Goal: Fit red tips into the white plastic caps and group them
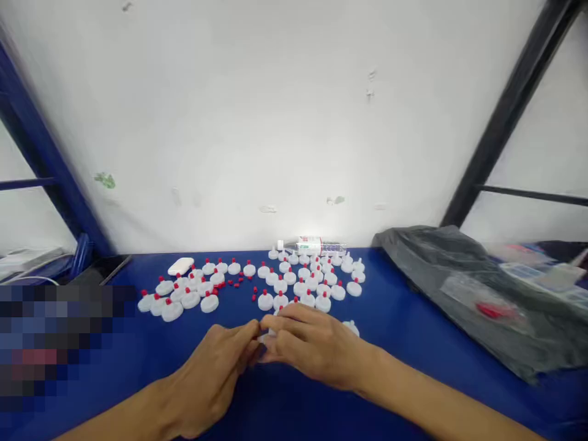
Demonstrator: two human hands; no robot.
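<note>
Head view: clamps mostly hidden white piece (271,332) in right hand (316,344), near red-topped discs (323,304); meets it with left hand (206,376), cannot tell if gripping. Could drop it through off-centre pinching or topple discs by knuckle contact.

Blue tabletop (151,361), smooth with a slight sheen. On it, matt white plastic caps (172,310) with red plastic tips; at its back edge, a glossy clear plastic bottle (310,246); along its right side, wrinkled dark plastic sheeting (436,269).
</note>
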